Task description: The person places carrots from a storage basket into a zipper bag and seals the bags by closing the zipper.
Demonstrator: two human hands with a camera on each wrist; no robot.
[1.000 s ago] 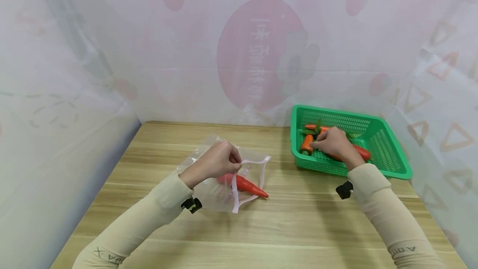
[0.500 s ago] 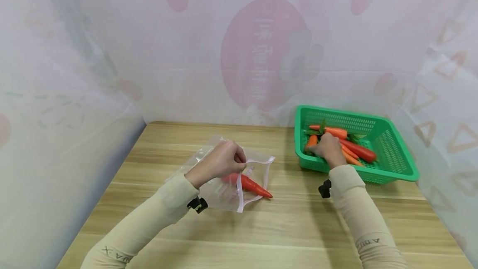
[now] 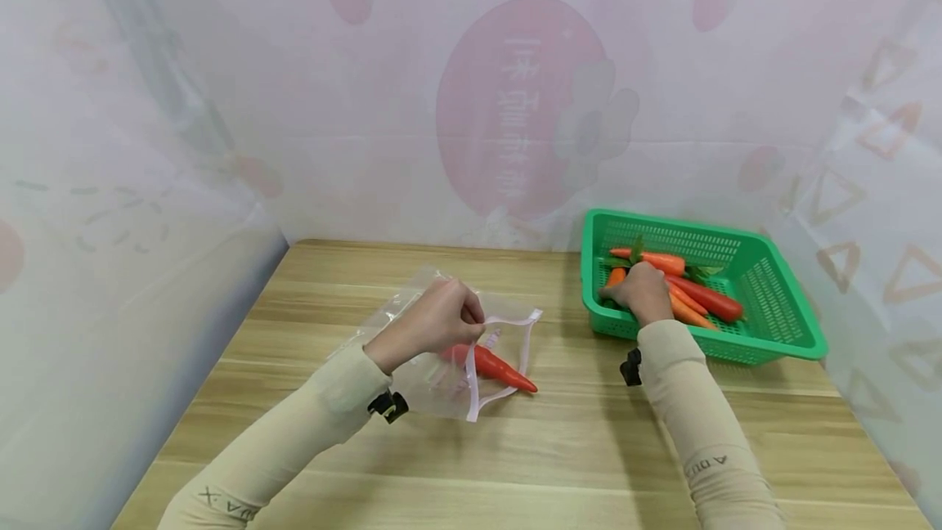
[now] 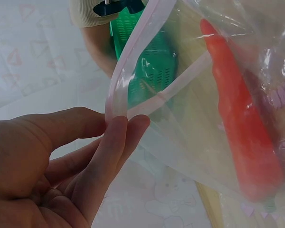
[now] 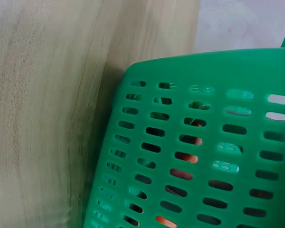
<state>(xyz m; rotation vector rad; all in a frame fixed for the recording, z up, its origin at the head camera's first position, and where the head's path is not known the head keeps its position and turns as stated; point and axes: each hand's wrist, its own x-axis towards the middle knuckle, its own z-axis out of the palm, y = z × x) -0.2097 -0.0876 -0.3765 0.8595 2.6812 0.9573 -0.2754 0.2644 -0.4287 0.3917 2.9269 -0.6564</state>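
My left hand [image 3: 441,317] pinches the pink-edged mouth of a clear zip bag [image 4: 118,80] between thumb and fingertips, holding the mouth apart. Inside the bag lies a red carrot [image 4: 244,123], its narrow tip poking out of the mouth in the head view. On the right, my right hand [image 3: 639,293] reaches into a green basket [image 3: 780,350]. Its thumb and fingers bend round the blunt end of an orange carrot [image 3: 616,276] by the basket's left wall; some fingertips are hidden. The right wrist view shows only the slotted basket wall [image 5: 180,156], with orange glimpsed through it.
More carrots lie in the basket, among them an orange one [image 3: 662,262] at the back and a red one [image 3: 714,301] on the right. A wooden table [image 3: 515,464] bears everything. Printed white sheets [image 3: 353,145] close in the back and sides.
My right hand has moved left and down within the basket onto the carrot at its left wall, then stayed nearly still. The left hand keeps its hold on the bag.
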